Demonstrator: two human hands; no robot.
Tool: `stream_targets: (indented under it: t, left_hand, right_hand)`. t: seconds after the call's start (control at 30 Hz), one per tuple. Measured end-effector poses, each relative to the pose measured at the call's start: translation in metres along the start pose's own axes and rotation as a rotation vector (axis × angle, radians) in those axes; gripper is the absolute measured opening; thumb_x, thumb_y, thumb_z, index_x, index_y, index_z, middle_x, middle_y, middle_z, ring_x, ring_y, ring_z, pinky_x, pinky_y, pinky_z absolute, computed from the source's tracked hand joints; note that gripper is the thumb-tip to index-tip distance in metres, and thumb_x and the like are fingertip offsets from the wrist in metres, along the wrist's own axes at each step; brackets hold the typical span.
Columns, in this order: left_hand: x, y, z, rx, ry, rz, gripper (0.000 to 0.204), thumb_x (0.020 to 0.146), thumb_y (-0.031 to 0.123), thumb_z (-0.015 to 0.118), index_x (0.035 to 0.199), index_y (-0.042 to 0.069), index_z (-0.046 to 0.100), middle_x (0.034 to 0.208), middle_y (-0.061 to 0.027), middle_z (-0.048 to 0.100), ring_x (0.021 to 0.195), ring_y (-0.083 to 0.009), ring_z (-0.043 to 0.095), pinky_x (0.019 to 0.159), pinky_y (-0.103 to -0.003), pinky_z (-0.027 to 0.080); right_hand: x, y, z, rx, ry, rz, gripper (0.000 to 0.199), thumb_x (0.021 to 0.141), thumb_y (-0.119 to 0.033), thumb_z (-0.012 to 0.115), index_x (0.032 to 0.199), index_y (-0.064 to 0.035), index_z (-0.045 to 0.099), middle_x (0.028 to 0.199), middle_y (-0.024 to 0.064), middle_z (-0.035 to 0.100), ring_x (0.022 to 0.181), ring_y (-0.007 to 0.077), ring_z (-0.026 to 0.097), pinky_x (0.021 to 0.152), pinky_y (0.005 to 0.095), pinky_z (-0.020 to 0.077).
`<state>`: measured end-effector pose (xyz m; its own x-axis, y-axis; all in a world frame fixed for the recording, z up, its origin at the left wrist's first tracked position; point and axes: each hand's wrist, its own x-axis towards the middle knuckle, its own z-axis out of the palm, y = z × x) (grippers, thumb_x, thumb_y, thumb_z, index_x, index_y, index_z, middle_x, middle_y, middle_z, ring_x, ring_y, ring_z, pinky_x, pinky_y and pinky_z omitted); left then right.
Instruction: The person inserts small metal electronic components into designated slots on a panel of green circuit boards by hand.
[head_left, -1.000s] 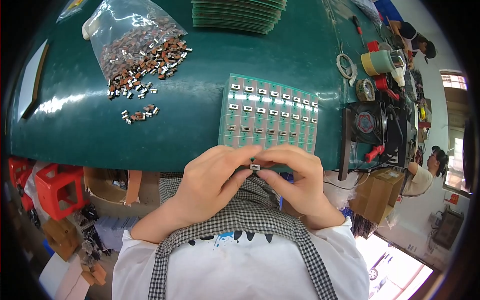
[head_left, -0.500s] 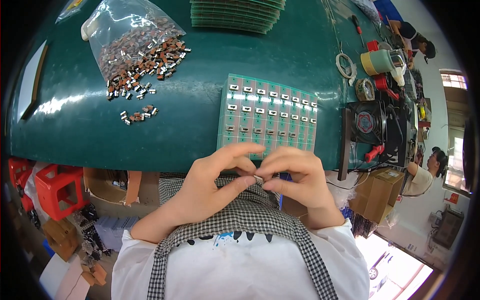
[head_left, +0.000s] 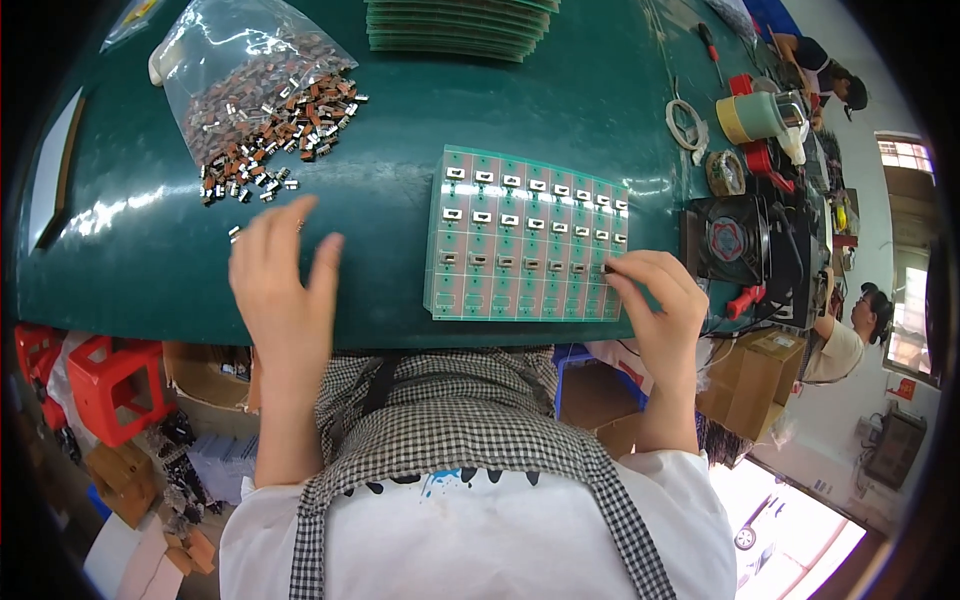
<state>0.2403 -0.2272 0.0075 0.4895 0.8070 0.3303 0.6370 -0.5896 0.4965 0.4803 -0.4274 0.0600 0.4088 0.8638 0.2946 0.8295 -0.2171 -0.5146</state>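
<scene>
A green circuit-board panel [head_left: 500,300] lies in front of me, with rows of small metal-cased slide switches [head_left: 509,220] on its upper rows. The bottom row of outlines holds no switches. My right hand [head_left: 662,305] is at the panel's right side, thumb and forefinger pinched on a slide switch [head_left: 607,268] at the end of the third row. To the left, my left hand [head_left: 275,285] reaches over a few loose switches, its thumb apart from the fingers. Most of those switches are hidden under it. Beyond it, more switches [head_left: 325,110] spill from a clear plastic bag [head_left: 240,60].
A stack of green boards [head_left: 460,30] stands at the far edge. On the right are a black fan [head_left: 725,240], tape rolls [head_left: 724,173], a green-and-yellow cup [head_left: 750,118] and a screwdriver [head_left: 713,55]. A red stool [head_left: 120,385] and cartons are below the table. Two people are at the right.
My hands have parted from near the table's front edge. The right carried a switch onto the panel; the left moved left to the loose switches and opened. The view shifted slightly.
</scene>
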Motion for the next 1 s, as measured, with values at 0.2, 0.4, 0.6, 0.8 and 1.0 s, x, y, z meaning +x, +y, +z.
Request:
stream_targets:
  t: [0.2,0.4,0.6,0.8,1.0]
  left_hand:
    - [0.000,-0.037,0.015,0.156,-0.035,-0.040,0.021,0.083,0.012,0.068,0.102,0.007,0.062,0.104,-0.0081,0.057,0.103,-0.0274,0.052,0.092,-0.041,0.039]
    - [0.006,-0.041,0.017,0.121,-0.081,0.017,0.014,0.082,0.011,0.068,0.094,0.006,0.063,0.099,-0.0073,0.058,0.101,-0.0269,0.052,0.093,-0.040,0.037]
    - [0.005,-0.027,0.007,-0.176,0.081,0.100,0.014,0.077,0.005,0.071,0.090,0.004,0.064,0.097,-0.0095,0.062,0.094,-0.0279,0.058,0.084,-0.038,0.045]
    - [-0.016,0.040,-0.013,-0.603,-0.115,0.400,0.041,0.067,0.012,0.082,0.105,0.009,0.065,0.089,-0.0051,0.067,0.080,-0.0249,0.064,0.069,-0.034,0.051]
    - [-0.021,0.054,0.003,-0.668,-0.078,0.675,0.041,0.071,0.010,0.076,0.109,0.002,0.061,0.087,-0.0071,0.064,0.077,-0.0226,0.062,0.062,-0.032,0.050]
  right_hand:
    - [0.004,0.003,0.001,-0.055,-0.022,-0.085,0.019,0.070,0.004,0.073,0.088,-0.0016,0.068,0.087,0.0095,0.066,0.079,0.0252,0.064,0.067,0.0331,0.0513]
    - [0.007,0.003,0.001,-0.082,-0.063,-0.132,0.019,0.069,0.003,0.072,0.087,-0.0026,0.068,0.086,0.0079,0.066,0.078,0.0238,0.063,0.066,0.0326,0.0505]
    - [0.008,-0.020,-0.006,-0.104,-0.051,-0.044,0.024,0.071,0.004,0.072,0.094,-0.0030,0.070,0.086,0.0087,0.067,0.078,0.0243,0.064,0.066,0.0316,0.0507]
    - [-0.001,-0.053,0.011,0.546,-0.169,0.155,0.028,0.078,0.006,0.069,0.105,-0.0002,0.068,0.092,0.0108,0.069,0.084,0.0174,0.067,0.073,0.0275,0.0529]
    - [-0.005,-0.067,0.034,1.153,-0.353,0.463,0.021,0.086,0.003,0.064,0.107,0.0045,0.063,0.102,0.0094,0.064,0.095,0.0162,0.065,0.085,0.0277,0.0553]
